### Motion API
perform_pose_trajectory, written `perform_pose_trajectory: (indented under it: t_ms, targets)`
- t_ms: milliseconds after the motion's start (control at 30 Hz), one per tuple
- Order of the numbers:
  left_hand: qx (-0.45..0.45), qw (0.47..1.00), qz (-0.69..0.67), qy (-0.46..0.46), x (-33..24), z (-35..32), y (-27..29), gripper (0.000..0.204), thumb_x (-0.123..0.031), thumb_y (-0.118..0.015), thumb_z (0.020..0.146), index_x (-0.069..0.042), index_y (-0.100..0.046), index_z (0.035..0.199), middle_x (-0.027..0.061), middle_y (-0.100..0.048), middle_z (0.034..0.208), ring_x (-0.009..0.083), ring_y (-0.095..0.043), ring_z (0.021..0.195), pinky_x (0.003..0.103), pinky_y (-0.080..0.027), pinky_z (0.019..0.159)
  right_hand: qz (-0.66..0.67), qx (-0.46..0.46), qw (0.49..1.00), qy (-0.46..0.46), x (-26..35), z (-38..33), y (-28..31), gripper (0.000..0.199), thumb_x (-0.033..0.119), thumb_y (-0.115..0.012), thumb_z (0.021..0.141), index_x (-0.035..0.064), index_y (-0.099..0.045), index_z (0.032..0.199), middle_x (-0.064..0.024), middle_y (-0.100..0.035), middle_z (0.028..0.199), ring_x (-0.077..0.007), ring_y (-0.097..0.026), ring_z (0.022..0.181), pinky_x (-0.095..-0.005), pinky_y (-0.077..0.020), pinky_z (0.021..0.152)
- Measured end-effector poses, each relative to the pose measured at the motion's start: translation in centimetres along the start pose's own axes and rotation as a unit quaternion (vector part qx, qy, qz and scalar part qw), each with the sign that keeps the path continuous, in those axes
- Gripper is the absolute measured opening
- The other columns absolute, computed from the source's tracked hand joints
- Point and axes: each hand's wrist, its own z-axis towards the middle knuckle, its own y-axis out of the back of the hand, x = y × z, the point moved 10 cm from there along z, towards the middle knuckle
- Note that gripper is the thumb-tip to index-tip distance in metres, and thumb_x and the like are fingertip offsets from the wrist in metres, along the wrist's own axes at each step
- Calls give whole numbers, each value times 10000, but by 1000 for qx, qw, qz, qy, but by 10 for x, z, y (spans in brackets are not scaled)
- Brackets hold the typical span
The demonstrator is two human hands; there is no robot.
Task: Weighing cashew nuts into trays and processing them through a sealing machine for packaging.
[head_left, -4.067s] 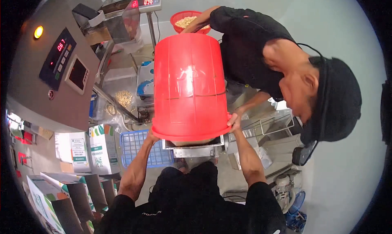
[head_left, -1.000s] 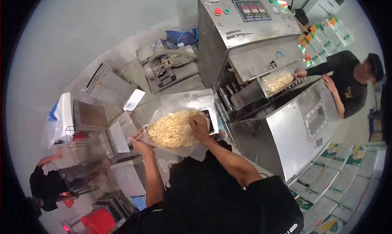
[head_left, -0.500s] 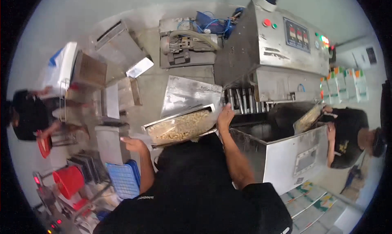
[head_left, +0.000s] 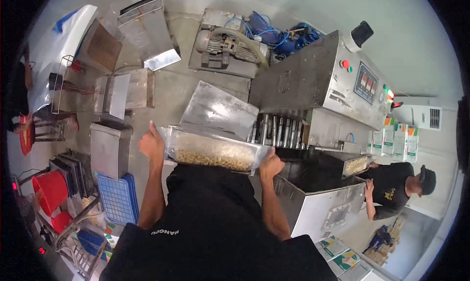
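In front of my chest, a clear plastic bag of pale curved nuts, which look like cashews point(head_left: 213, 156), is stretched level from side to side. Its left end is in my left hand point(head_left: 152, 143), closed with the thumb pointing up. My right hand point(head_left: 271, 164) grips the opposite end, fingers curled. A pale metal edge shows under the bag; whether it belongs to a box holding the bag I cannot tell. Just beyond stands a slanted stainless-steel sheet or cover point(head_left: 219, 107).
To the right is a steel machine point(head_left: 298, 80) with a row of metal rollers point(head_left: 276, 130) and an open tank point(head_left: 313, 202). A co-worker point(head_left: 391, 190) holds another nut bag there. Left are a metal bin point(head_left: 110, 151), blue crates point(head_left: 117, 197) and red buckets point(head_left: 50, 190). A pump motor point(head_left: 230, 50) stands behind.
The bag has gone from tilted to nearly level. My left hand has risen and closed on its end; my right hand has lowered. My view has turned, and the co-worker's bag sits lower.
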Motion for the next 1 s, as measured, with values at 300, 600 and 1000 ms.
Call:
perform_pose_trajectory:
  t_ms: [300, 600, 1000]
  targets:
    - [113, 993, 25, -21, -28, 19, -60, 723, -572, -366, 1008, 16, -737, 807, 267, -692, 816, 468, -678, 759, 547, -511, 715, -137, 97, 974, -151, -37, -13, -36, 686, 515, -408, 1016, -2, -747, 720, -252, -685, 728, -423, -677, 696, -517, -491, 741]
    - [116, 992, -33, 26, -17, 16, -76, 734, -550, -368, 1023, 44, -706, 757, 303, -654, 781, 492, -634, 728, 567, -462, 658, -70, 56, 976, -199, -10, 31, -14, 521, 428, -457, 1012, 48, -761, 825, -225, -696, 751, -446, -665, 748, -530, -482, 759]
    - [8, 991, -120, 59, -7, -17, -50, 715, -500, -387, 1037, 77, -663, 717, 294, -621, 696, 490, -581, 631, 569, -412, 621, -45, 146, 957, 245, 178, -1, -49, 640, 313, -546, 941, 127, -337, 1517, -205, -236, 1599, -391, -106, 1515, -709, -50, 1139]
